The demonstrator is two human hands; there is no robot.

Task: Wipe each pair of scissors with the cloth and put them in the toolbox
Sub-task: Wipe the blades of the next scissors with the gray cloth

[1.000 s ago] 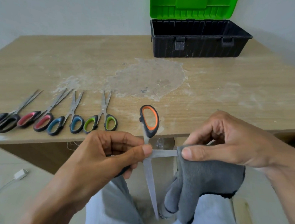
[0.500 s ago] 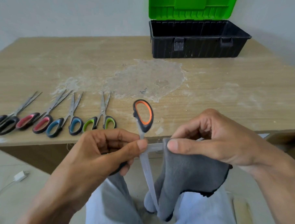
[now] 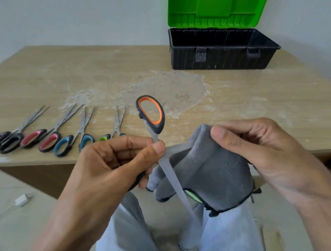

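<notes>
Since a second ago the cloth (image 3: 210,169) has crept inward along the sideways blade (image 3: 178,148). Only a short strip of bare steel now shows between it and the pivot, where a longer stretch showed before. Both hands ride higher against the near edge of the table (image 3: 254,102), and the orange-handled scissors (image 3: 158,128) now lean to the left at the top. The row of scissors (image 3: 47,142) along that near edge, toward the left corner, has not stirred. The toolbox (image 3: 220,58) sits as before at the far right corner, lid up.

I hold the orange-handled scissors spread wide, off the table, just in front of its near edge. My left hand (image 3: 106,169) grips them, thumb pressed at the pivot and fingers curled round the lower handle. My right hand (image 3: 266,151) pinches the cloth round the sideways blade, thumb on top; the fingers beneath are hidden.

To do this stroke well, I judge I should keep the pivot locked under the left thumb so the blades cannot swing shut. I should also keep a fold of cloth between my fingers and the cutting edge, and draw from pivot to tip with steady pressure. The downward blade (image 3: 174,182) is not in the pinch; it likely needs its own pass before the pair goes into the toolbox.
</notes>
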